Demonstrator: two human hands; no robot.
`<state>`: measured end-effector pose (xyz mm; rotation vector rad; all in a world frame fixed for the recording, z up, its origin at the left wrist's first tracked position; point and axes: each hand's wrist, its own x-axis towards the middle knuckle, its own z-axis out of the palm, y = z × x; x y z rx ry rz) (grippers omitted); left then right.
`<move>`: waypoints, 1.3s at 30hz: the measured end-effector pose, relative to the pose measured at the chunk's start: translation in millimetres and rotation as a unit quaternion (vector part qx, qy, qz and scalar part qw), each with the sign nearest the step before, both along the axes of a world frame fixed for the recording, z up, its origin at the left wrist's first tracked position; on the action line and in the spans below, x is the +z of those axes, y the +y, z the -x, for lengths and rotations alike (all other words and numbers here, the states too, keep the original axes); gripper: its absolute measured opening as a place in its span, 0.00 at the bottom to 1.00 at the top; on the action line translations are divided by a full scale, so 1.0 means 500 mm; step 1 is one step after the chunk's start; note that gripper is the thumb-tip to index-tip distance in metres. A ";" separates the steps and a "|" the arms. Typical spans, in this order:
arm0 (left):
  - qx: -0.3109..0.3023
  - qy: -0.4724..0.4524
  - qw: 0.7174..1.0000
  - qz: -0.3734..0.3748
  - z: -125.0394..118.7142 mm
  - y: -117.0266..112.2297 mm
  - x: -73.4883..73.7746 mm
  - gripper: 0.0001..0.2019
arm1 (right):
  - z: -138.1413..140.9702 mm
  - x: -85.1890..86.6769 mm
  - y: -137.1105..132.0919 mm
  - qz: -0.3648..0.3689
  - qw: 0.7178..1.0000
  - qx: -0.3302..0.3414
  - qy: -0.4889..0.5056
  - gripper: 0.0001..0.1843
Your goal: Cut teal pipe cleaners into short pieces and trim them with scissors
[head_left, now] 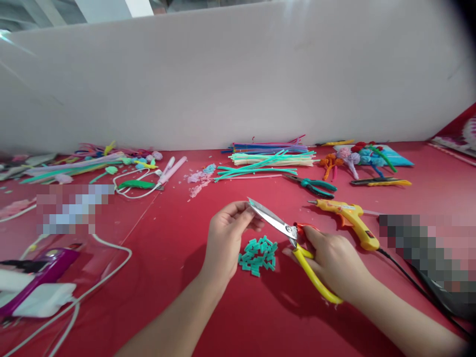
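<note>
My right hand point(330, 258) is wrapped round the handles of a pair of scissors point(273, 219), one handle yellow and one red. The blades look closed or nearly so and point up and left to the fingertips of my left hand point(230, 230). Thumb and forefinger of that hand pinch together at the blade tips, where a bit of teal pipe cleaner point(252, 202) shows; the rest of it is hidden. Below the blades, between my hands, lies a loose pile of short teal pipe cleaner pieces point(258, 255) on the red table point(167, 297).
Behind my hands lie bundles of pipe cleaners point(273, 158) and teal-handled pliers point(316, 187). A yellow glue gun point(349, 218) with a black cord is on the right. To the left are white cables point(111, 277), a pink hair straightener point(173, 171) and a purple-and-white power strip point(37, 287).
</note>
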<state>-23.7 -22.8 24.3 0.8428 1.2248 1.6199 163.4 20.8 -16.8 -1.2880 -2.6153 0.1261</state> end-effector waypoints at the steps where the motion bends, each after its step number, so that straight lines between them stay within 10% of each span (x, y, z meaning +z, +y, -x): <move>1: 0.000 -0.001 1.000 0.000 0.000 0.000 0.000 0.05 | 0.000 0.000 0.000 0.001 1.000 0.001 -0.001 0.18; 23: -0.011 -0.002 1.000 -0.010 0.003 -0.001 -0.006 0.06 | 0.001 0.004 0.012 0.073 0.994 -0.031 0.071 0.16; 32: -0.120 0.178 0.972 0.090 -0.030 -0.001 -0.021 0.07 | 0.020 0.052 0.022 0.389 0.841 -0.068 0.371 0.11; 39: -0.216 0.211 0.949 0.088 -0.064 -0.010 -0.040 0.08 | 0.027 0.060 0.012 0.399 0.839 -0.030 0.369 0.02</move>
